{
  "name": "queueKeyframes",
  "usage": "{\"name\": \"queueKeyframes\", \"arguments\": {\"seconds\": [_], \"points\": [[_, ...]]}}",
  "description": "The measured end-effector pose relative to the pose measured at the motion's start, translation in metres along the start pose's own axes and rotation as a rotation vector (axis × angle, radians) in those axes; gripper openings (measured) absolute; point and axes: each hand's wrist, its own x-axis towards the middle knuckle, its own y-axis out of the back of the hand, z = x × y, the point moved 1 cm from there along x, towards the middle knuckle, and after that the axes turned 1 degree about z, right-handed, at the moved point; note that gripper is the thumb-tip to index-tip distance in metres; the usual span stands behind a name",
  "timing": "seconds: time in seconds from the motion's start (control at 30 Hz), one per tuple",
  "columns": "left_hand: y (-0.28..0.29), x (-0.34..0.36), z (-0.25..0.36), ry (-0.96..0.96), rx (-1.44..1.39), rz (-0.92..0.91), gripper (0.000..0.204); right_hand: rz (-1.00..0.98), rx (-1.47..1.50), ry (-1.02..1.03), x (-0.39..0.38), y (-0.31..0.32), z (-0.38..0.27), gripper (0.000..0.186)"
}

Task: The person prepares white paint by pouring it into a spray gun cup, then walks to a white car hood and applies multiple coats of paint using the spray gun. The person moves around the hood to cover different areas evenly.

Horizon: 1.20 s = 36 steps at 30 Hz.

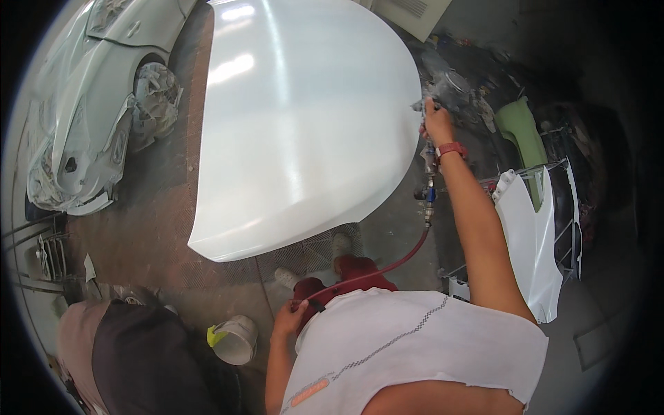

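A large glossy white car hood (304,131) spreads out in front of me. Beside its right edge, my right hand (438,126) is closed around a spray gun (418,106), which my fingers partly hide. Pale mist shows around the gun's front. Metal and blue fittings (430,190) hang below the grip and join a dark red air hose (413,250). That hose curves back across my waist to my left hand (289,318), closed on it by my left hip. The red wristband (451,149) is on my right wrist.
At left stands a pale car (104,104) with its wheel wrapped in masking sheet (156,97). White panels (532,242) and a green fender (519,131) hang on a rack at right. A bucket (237,340) sits near a person in dark clothing (149,353), lower left.
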Motion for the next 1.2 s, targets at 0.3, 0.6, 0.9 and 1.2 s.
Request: {"name": "queueKeyframes", "arguments": {"seconds": [0.3,0.6,0.9,1.2], "points": [[0.031,-0.008,-0.146,0.097,-0.176,0.085,0.071,-0.354,0.156,0.245,-0.159,-0.165,-0.144,0.063],[0.064,-0.047,-0.232,0.162,-0.350,0.183,0.069,-0.497,0.155,0.319,-0.274,-0.298,-0.249,0.061],[0.071,-0.051,-0.226,0.193,-0.339,0.256,0.069,-0.569,0.264,0.243,-0.254,-0.317,-0.260,0.062],[0.049,-0.028,-0.071,0.060,-0.181,0.060,0.071,-0.294,0.007,0.257,-0.134,-0.151,-0.152,0.060]]}}
